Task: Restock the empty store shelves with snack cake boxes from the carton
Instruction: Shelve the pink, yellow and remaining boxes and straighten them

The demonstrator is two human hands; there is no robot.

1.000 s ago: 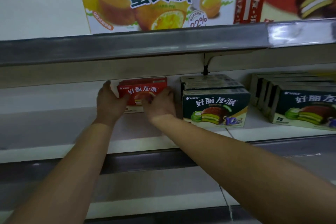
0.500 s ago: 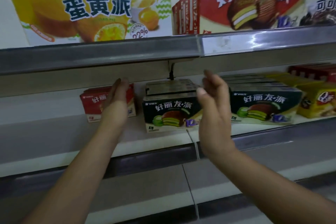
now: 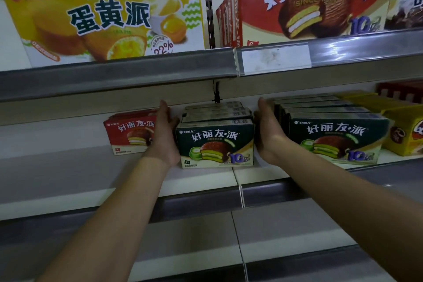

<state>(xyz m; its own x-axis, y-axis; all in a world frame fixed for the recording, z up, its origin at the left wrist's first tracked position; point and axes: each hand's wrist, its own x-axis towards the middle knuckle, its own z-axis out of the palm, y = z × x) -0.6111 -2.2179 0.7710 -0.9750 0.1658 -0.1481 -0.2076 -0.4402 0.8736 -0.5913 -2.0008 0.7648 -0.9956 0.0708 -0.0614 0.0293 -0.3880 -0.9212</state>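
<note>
Off red box (image 3: 129, 134) — left hand (image 3: 165, 131), right hand (image 3: 267, 131) now flat, uncurled, flanking green box row (image 3: 215, 144) beside it; straightening, likely.

A row of dark green cardboard snack cake boxes (image 3: 215, 144) stands on the white metal shelf (image 3: 68, 167), the left hand (image 3: 165, 135) at its left side, the right hand (image 3: 266, 135) at its right. Farther left stand red cardboard boxes (image 3: 130, 133).

One head-worn view faces the store shelving straight on from close by, tilted slightly down; the middle shelf (image 3: 57, 167) crosses mid-frame, the upper shelf's price rail (image 3: 114, 75) above it, a lower shelf (image 3: 297, 231) along the bottom
</note>
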